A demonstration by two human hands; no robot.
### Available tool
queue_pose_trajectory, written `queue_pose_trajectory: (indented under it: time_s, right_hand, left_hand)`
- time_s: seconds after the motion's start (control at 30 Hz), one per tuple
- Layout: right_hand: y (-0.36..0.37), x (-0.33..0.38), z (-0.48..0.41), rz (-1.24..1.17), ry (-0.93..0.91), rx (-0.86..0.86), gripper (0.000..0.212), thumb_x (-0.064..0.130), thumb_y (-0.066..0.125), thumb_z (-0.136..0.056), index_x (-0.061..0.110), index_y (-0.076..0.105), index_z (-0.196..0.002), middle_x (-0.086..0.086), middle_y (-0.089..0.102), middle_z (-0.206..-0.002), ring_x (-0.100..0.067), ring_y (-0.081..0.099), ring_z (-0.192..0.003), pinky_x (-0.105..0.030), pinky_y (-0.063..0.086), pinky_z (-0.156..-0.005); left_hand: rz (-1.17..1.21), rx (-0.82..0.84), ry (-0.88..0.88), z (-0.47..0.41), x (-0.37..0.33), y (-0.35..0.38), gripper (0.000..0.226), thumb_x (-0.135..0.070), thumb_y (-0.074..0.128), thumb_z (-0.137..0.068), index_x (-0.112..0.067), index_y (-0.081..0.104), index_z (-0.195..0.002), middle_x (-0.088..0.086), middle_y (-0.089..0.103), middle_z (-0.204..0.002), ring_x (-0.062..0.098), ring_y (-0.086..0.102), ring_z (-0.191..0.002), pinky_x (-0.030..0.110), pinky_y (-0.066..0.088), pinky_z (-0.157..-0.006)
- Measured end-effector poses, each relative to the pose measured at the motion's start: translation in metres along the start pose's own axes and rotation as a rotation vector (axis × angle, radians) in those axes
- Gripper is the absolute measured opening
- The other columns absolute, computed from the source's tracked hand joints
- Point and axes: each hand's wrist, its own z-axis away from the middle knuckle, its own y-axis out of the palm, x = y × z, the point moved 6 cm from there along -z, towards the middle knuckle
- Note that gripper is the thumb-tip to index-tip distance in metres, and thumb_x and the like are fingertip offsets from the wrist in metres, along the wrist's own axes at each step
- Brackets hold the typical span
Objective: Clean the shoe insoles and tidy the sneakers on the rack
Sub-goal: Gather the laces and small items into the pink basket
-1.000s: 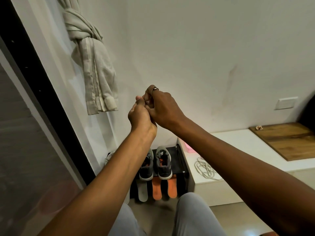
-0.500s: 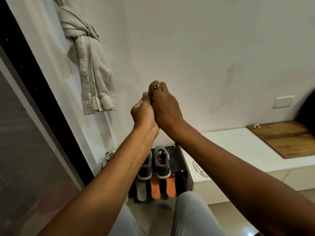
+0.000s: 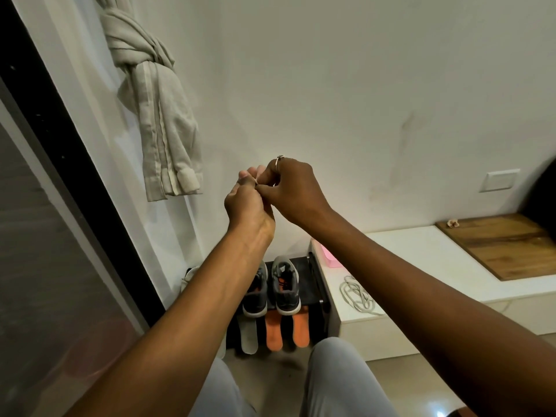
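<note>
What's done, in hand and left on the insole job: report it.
Done: the sneakers sit paired on the rack. In hand: left hand and right hand pinch a small pale thing, unidentifiable, above the shoes. Left: three insoles lie outside by the heels; their cleanliness can't be judged.

Single wide-angle view from the person's head, facing forward and down, placed above and in front of the shoe rack, rack low and well apart from the lens, wall rising behind the rack

Black rack, grey sneakers on top
</note>
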Motion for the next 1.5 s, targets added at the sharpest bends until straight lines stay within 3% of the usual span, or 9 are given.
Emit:
queue_pose_trajectory:
  time_s: [0.13, 0.27, 0.47, 0.63, 0.87, 1.03, 1.2, 1.33, 1.5]
  right_hand:
    - [0.001, 0.008, 0.001, 0.166, -0.079, -0.059, 0.015, 0.021, 0.066, -0.091, 0.010, 0.059, -0.085, -0.001, 0.063, -0.080, -0.020, 0.061, -0.069, -0.035, 0.052, -0.061]
    - [0.005, 0.013, 0.006, 0.308, -0.174, -0.083, 0.009, 0.018, 0.055, -0.099, 0.009, 0.055, -0.098, -0.007, 0.061, -0.092, -0.026, 0.059, -0.071, -0.039, 0.048, -0.060]
    - [-0.006, -0.010, -0.002, -0.301, 0.054, 0.161, 0.020, 0.018, 0.082, -0.083, 0.010, 0.071, -0.097, -0.003, 0.072, -0.090, -0.022, 0.071, -0.073, -0.031, 0.061, -0.067]
    - [-0.019, -0.027, -0.012, -0.338, 0.090, 0.188, 0.024, 0.022, 0.076, -0.090, 0.020, 0.071, -0.113, -0.004, 0.068, -0.112, -0.023, 0.070, -0.087, -0.027, 0.057, -0.068]
    - [-0.019, -0.025, -0.023, -0.215, 0.038, 0.431, 0.041, 0.026, 0.064, -0.099, 0.020, 0.059, -0.139, 0.008, 0.067, -0.115, -0.008, 0.064, -0.112, -0.021, 0.050, -0.096]
    - [-0.011, -0.027, -0.015, -0.819, 0.223, 0.818, 0.048, 0.016, 0.049, -0.102, 0.010, 0.044, -0.149, -0.007, 0.057, -0.143, -0.018, 0.057, -0.129, -0.026, 0.052, -0.090]
    - [0.004, -0.035, 0.007, -1.248, 0.415, 0.901, 0.051, 0.023, 0.055, -0.093, 0.008, 0.053, -0.141, 0.003, 0.060, -0.080, -0.009, 0.060, -0.072, -0.027, 0.054, -0.078]
    - [0.007, -0.049, 0.014, -1.125, 0.438, 0.837, 0.042, 0.024, 0.057, -0.095, 0.007, 0.056, -0.133, 0.004, 0.062, -0.082, -0.009, 0.062, -0.076, -0.031, 0.057, -0.081]
    - [0.008, -0.066, 0.024, -1.027, 0.495, 0.789, 0.018, 0.017, 0.058, -0.091, 0.012, 0.072, -0.099, 0.000, 0.070, -0.084, -0.013, 0.067, -0.082, -0.024, 0.058, -0.071]
  left_hand:
    - [-0.033, 0.069, -0.040, 0.005, 0.003, 0.007, 0.023, -0.019, 0.050, -0.106, -0.007, 0.067, -0.115, 0.003, 0.076, -0.089, 0.016, 0.076, -0.081, 0.031, 0.061, -0.071]
    - [-0.050, 0.087, -0.042, 0.011, 0.004, 0.010, 0.028, -0.023, 0.051, -0.106, -0.006, 0.072, -0.112, 0.008, 0.078, -0.097, 0.021, 0.076, -0.090, 0.036, 0.061, -0.079]
    - [0.104, 0.020, -0.021, 0.010, -0.012, 0.001, 0.021, -0.007, 0.041, -0.108, -0.009, 0.056, -0.093, 0.002, 0.069, -0.076, 0.012, 0.071, -0.064, 0.022, 0.056, -0.055]
    - [0.066, 0.180, -0.069, 0.011, -0.012, 0.008, 0.019, -0.014, 0.034, -0.111, -0.009, 0.050, -0.102, 0.015, 0.075, -0.090, 0.030, 0.075, -0.091, 0.027, 0.060, -0.068]
    - [-0.104, 0.274, -0.079, 0.009, -0.004, 0.010, 0.028, -0.020, 0.040, -0.109, -0.005, 0.062, -0.102, 0.009, 0.071, -0.096, 0.015, 0.074, -0.085, 0.027, 0.060, -0.083]
    - [-0.272, 0.464, -0.171, 0.024, -0.004, 0.018, 0.029, -0.018, 0.041, -0.108, -0.002, 0.064, -0.101, 0.009, 0.074, -0.089, 0.014, 0.074, -0.078, 0.020, 0.059, -0.067]
    - [-0.283, 0.573, -0.254, 0.029, -0.006, 0.016, 0.027, -0.024, 0.043, -0.106, -0.003, 0.060, -0.106, 0.003, 0.063, -0.079, 0.011, 0.064, -0.069, 0.017, 0.054, -0.059]
    - [-0.321, 0.550, -0.276, 0.024, -0.004, 0.005, 0.036, -0.022, 0.043, -0.106, 0.006, 0.056, -0.125, 0.004, 0.065, -0.078, 0.012, 0.066, -0.067, 0.019, 0.058, -0.061]
    - [-0.389, 0.527, -0.288, 0.021, -0.003, -0.001, 0.027, -0.020, 0.042, -0.107, 0.000, 0.058, -0.096, 0.006, 0.065, -0.073, 0.014, 0.067, -0.064, 0.020, 0.057, -0.058]
